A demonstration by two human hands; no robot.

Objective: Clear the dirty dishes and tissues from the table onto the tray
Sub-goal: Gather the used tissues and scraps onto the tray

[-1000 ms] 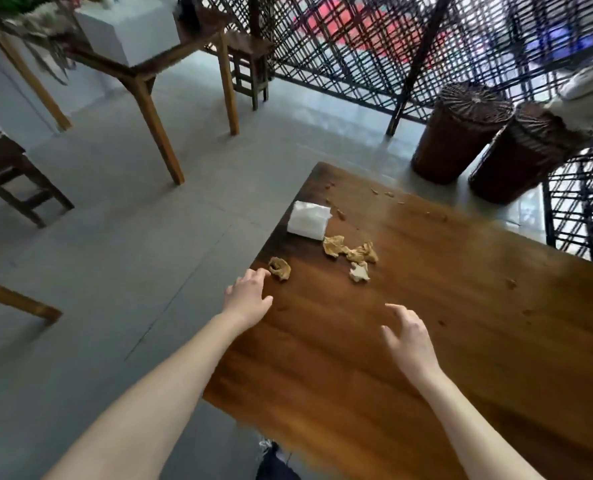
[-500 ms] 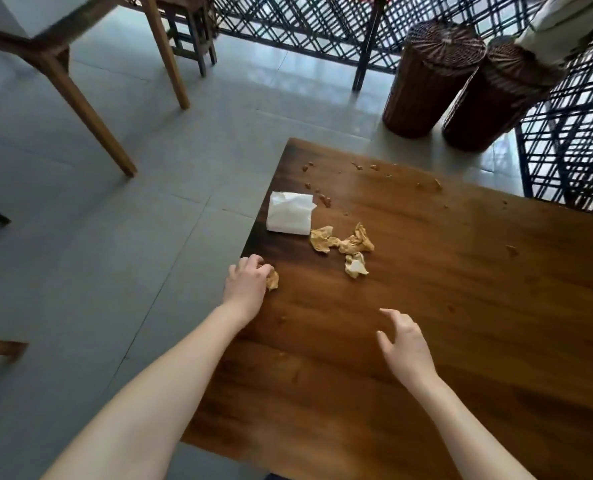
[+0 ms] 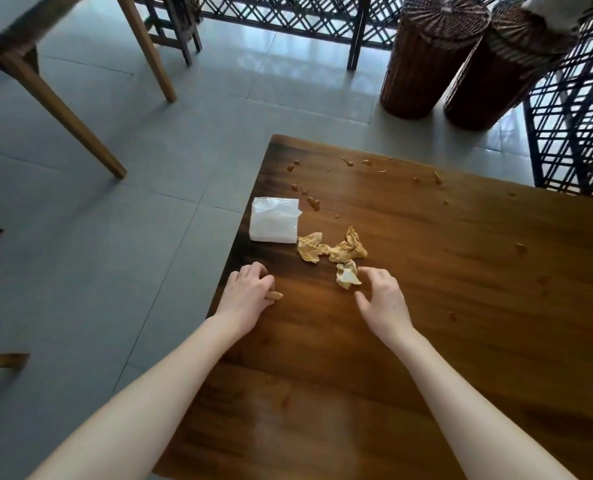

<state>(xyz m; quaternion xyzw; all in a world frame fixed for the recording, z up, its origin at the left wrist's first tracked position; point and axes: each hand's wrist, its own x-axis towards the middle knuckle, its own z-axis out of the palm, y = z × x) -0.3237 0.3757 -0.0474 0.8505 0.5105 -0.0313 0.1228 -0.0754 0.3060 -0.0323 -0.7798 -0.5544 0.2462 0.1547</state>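
A stained tissue wad [image 3: 276,295] is lying at the desk's [image 3: 426,341] left edge, with the left hand [image 3: 248,297] curling its fingers [image 3: 257,271] around it. The right hand [image 3: 383,299] is hovering with fingers released and spread, just beside a crumpled tissue [image 3: 347,275]. Beyond it, two soiled tissues [image 3: 347,247] are lying beside a white tissue pack [image 3: 275,220].

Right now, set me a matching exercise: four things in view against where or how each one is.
Things:
1. tissue pack
2. left hand
3. right hand
4. wicker baskets

States:
A. standing on the floor beyond the table
B. gripping a stained tissue
C. lying at the table's left edge
D. open, fingers next to the pale crumpled tissue

Pairs: 1-C, 2-B, 3-D, 4-A
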